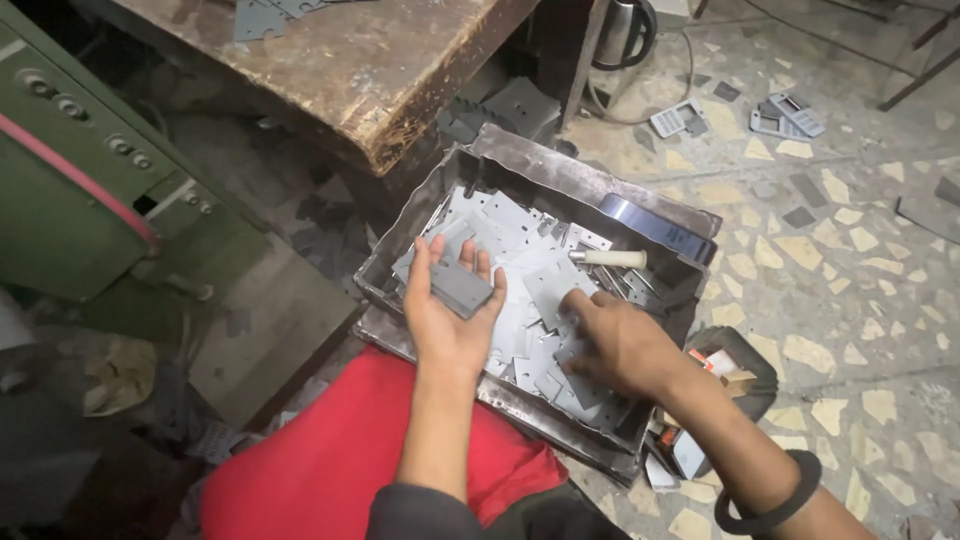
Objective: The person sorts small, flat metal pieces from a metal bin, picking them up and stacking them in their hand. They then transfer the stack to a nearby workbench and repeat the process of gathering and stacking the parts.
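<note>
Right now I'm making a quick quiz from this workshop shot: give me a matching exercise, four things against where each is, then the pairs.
Things:
1. left hand
2. right hand
3. pale handle
4. metal tray

Places:
A. lying on the flat grey plates near the tray's far side
B. on the floor beside the wooden bench, full of grey plates
C. palm up, holding a small stack of grey plates
D. palm down, fingers on the loose plates in the tray

Pairs: 1-C, 2-D, 3-A, 4-B
</note>
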